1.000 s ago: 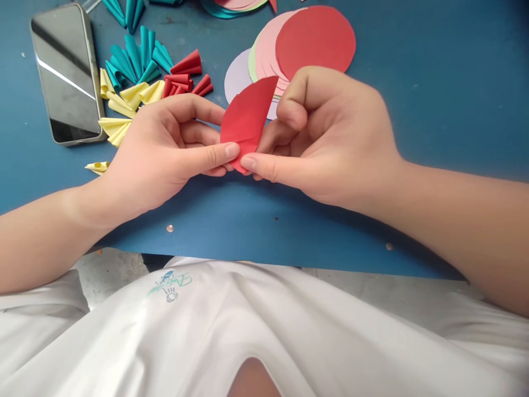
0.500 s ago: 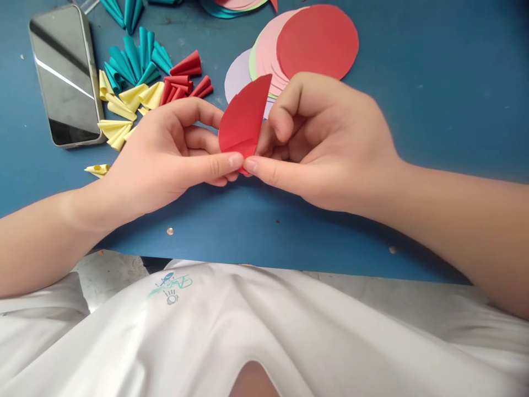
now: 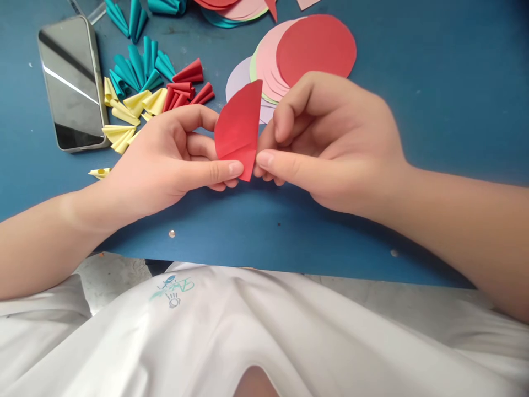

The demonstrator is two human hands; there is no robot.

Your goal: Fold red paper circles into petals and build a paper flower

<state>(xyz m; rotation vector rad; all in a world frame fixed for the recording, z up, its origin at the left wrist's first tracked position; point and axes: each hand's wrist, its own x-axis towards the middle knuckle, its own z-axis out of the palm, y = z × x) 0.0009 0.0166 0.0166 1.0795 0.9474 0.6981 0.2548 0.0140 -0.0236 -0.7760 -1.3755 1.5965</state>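
- Paper wedge (image 3: 237,129), red, curved along its left edge and straight along its right, is held up above the near middle of a blue table (image 3: 438,110); a crease crosses its lower part.
- Left hand (image 3: 163,154) holds the paper wedge near its lower point, thumb lying flat across the front and the other fingers behind.
- Right hand (image 3: 341,140) is at the wedge's straight edge, its fingers curled and the thumb tip close to the fingers; from this angle I cannot tell whether it grips the paper or is just beside it.
- Paper discs (image 3: 316,47) lie fanned out beyond the right hand, red on top, then pink, green and lilac.
- Second stack (image 3: 243,11) of coloured discs is cut off by the far edge of the view.
- Rolled paper cones lie beyond the left hand: yellow cones (image 3: 155,102) nearest, red cones (image 3: 188,71) to their right, teal cones (image 3: 135,58) farther back.
- Phone (image 3: 76,88), dark-screened, lies left of the cones, a streak of light across it.
- White shirt (image 3: 198,331), with a small blue and green print, fills the near side.
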